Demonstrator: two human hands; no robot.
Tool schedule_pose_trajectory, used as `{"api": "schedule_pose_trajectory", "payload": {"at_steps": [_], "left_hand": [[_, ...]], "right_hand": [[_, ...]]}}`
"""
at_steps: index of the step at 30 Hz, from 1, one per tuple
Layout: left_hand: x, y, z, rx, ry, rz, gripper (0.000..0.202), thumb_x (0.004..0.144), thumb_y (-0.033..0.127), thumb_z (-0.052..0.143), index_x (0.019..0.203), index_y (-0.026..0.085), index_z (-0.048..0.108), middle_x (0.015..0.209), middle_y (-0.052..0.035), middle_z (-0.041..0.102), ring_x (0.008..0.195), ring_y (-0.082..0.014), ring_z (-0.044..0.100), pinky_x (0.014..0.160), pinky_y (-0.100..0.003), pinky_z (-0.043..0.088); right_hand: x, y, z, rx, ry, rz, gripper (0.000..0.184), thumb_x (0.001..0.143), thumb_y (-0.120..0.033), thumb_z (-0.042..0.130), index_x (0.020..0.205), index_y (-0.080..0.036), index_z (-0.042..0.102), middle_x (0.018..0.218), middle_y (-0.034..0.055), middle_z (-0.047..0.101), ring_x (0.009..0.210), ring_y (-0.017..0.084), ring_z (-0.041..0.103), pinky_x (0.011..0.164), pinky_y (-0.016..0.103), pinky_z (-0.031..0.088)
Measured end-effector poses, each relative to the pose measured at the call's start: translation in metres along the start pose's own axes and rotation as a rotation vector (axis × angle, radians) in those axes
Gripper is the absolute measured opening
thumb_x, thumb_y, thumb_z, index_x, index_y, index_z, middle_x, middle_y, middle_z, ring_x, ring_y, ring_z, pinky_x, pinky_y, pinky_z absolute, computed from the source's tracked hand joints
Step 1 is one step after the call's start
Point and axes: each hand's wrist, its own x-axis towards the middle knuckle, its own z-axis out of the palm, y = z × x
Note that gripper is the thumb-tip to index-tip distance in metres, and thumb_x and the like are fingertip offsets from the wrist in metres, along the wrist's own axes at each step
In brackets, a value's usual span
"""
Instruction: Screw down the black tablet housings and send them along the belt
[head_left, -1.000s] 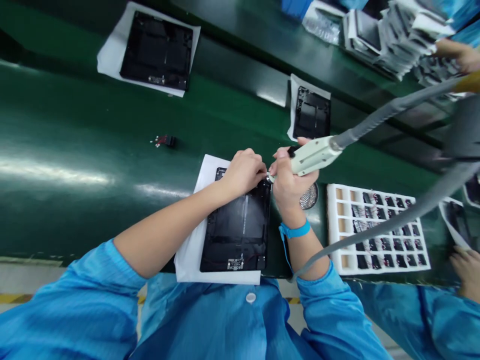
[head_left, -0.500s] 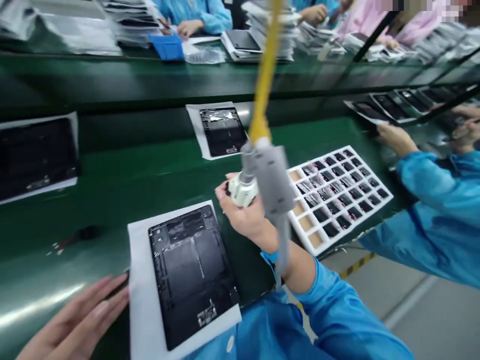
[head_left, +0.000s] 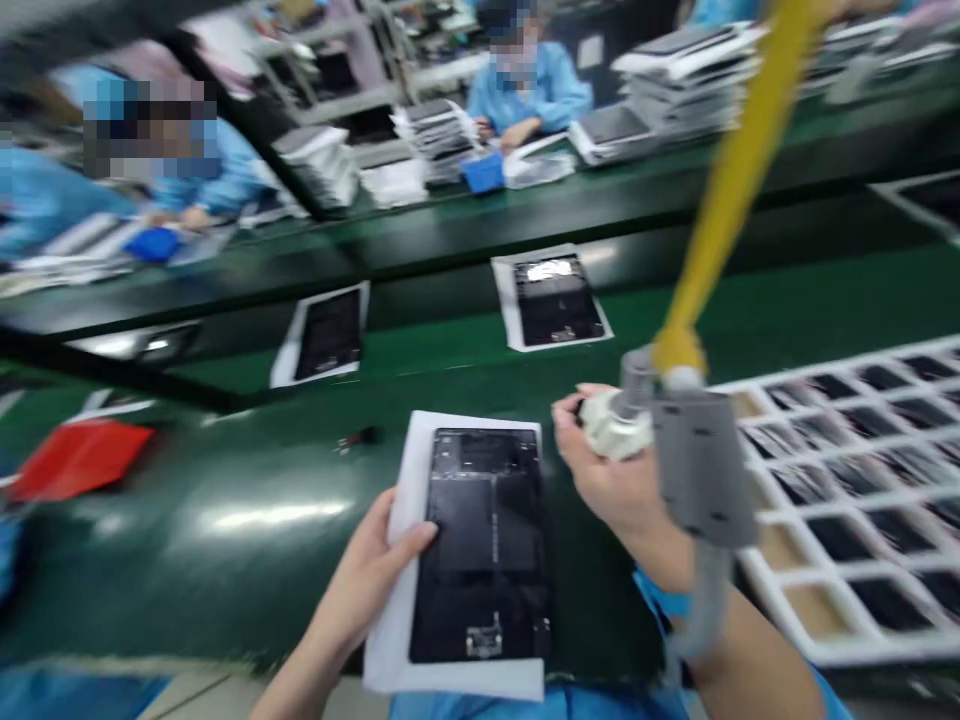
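An opened black tablet [head_left: 484,545] lies on a white foam sheet [head_left: 409,480] on the green belt in front of me. My left hand [head_left: 371,580] grips the sheet's left edge, thumb on the tablet's side. My right hand [head_left: 615,480] is closed round a pale electric screwdriver [head_left: 619,425], held upright just right of the tablet. A grey cable housing [head_left: 701,465] and a yellow hose [head_left: 731,185] rise from the tool.
A white compartment tray [head_left: 847,500] of small black parts sits at right. Two more tablets on white sheets [head_left: 555,300] [head_left: 326,335] lie further along the belt. A small connector [head_left: 360,437] and a red sheet [head_left: 75,455] lie left. Other workers sit behind stacked tablets [head_left: 675,75].
My left hand moved from flat on the belt to gripping the foam sheet's edge. The view swung up and left; the screwdriver stays lifted off the tablet in my right hand.
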Motion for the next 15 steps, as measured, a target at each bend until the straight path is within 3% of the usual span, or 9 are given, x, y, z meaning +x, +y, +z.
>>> {"api": "schedule_pose_trajectory", "payload": {"at_steps": [3, 6, 9, 12, 15], "left_hand": [[0.011, 0.032, -0.012, 0.128, -0.031, 0.235, 0.081, 0.086, 0.051, 0.090, 0.160, 0.028, 0.067, 0.159, -0.0121, 0.074, 0.146, -0.0410, 0.070, 0.127, -0.054, 0.056], [0.045, 0.068, -0.040, 0.235, -0.016, 0.433, 0.086, 0.087, 0.043, 0.089, 0.168, 0.030, 0.062, 0.172, -0.0091, 0.064, 0.157, -0.0403, 0.061, 0.138, -0.056, 0.045], [0.114, 0.106, -0.063, 0.132, 0.046, 0.511, 0.081, 0.084, 0.034, 0.091, 0.161, 0.026, 0.068, 0.159, -0.0096, 0.074, 0.146, -0.0382, 0.070, 0.131, -0.054, 0.053], [0.202, 0.138, -0.067, -0.002, 0.188, 0.368, 0.062, 0.087, 0.021, 0.087, 0.147, 0.016, 0.073, 0.130, -0.0131, 0.085, 0.121, -0.0334, 0.081, 0.112, -0.046, 0.065], [0.276, 0.160, -0.064, 0.046, 0.318, 0.293, 0.054, 0.091, 0.011, 0.081, 0.144, 0.013, 0.072, 0.128, -0.0150, 0.086, 0.118, -0.0286, 0.082, 0.107, -0.038, 0.064]], "right_hand": [[0.000, 0.004, -0.003, -0.090, -0.001, 0.093, 0.035, 0.089, -0.036, 0.092, 0.117, -0.021, 0.077, 0.098, 0.0068, 0.086, 0.083, 0.026, 0.082, 0.086, 0.045, 0.071], [0.003, -0.001, -0.002, -0.175, 0.022, 0.066, 0.031, 0.090, -0.038, 0.091, 0.113, -0.022, 0.076, 0.094, 0.0054, 0.085, 0.082, 0.028, 0.083, 0.091, 0.049, 0.069], [0.004, -0.007, -0.002, -0.227, 0.010, 0.061, 0.028, 0.094, -0.045, 0.087, 0.108, -0.024, 0.075, 0.090, 0.0041, 0.084, 0.084, 0.028, 0.083, 0.091, 0.047, 0.068], [0.001, -0.005, -0.006, -0.269, -0.012, 0.114, 0.037, 0.095, -0.054, 0.086, 0.111, -0.023, 0.075, 0.090, 0.0051, 0.083, 0.091, 0.029, 0.083, 0.098, 0.049, 0.068], [-0.002, 0.003, -0.011, -0.255, -0.021, 0.136, 0.044, 0.093, -0.059, 0.088, 0.113, -0.022, 0.074, 0.091, 0.0059, 0.082, 0.094, 0.030, 0.082, 0.097, 0.048, 0.067]]}}
